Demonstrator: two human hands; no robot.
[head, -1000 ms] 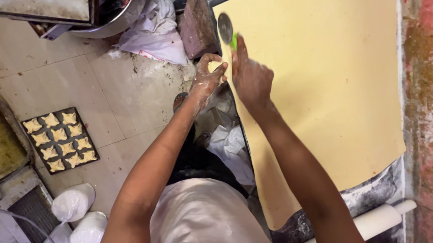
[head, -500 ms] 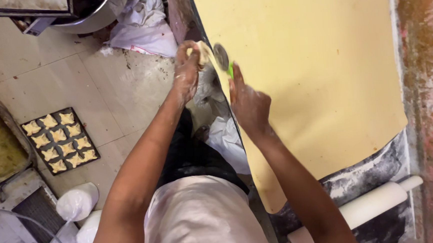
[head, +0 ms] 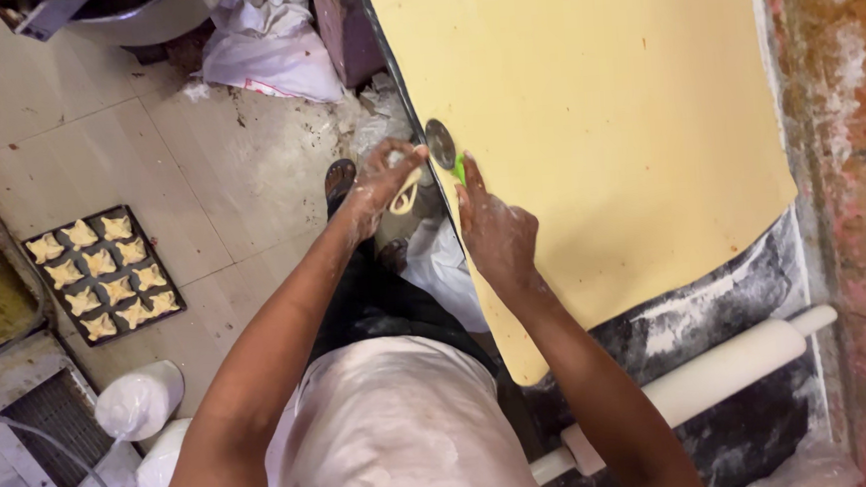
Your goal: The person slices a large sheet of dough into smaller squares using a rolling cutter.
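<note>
Where the big sheet of dough (head: pixel 596 123) meets the table's left edge, we see a small wheel cutter (head: pixel 441 144), a dull metal disc on a bright green handle, standing just past the tips of our right hand (head: pixel 496 235). That hand is closed around the green handle, forefinger stretched along it toward the disc, and it lies flat on the dough. The dough is smooth, pale yellow and matte, with a straight near-left edge and a rounded corner below the wrist.

Just left of the disc, our left hand (head: pixel 386 176) pinches a thin curl of trimmed dough strip (head: pixel 407 192) between thumb and fingertips; both hands are dusted with flour.

Beyond the wrist side of the right hand lies a white rolling pin (head: pixel 707 382) on the dark, flour-streaked table (head: pixel 717 296) (its near end is partly behind our arm). Far to the left of the fingers, down on the tiled floor (head: pixel 147 161), sits a black tray (head: pixel 104 274) of folded pastries. How much of the handle we grip is hard to make out.

Against the frame half a second earlier, cutter and hands have come nearer along the edge, toward our body.
</note>
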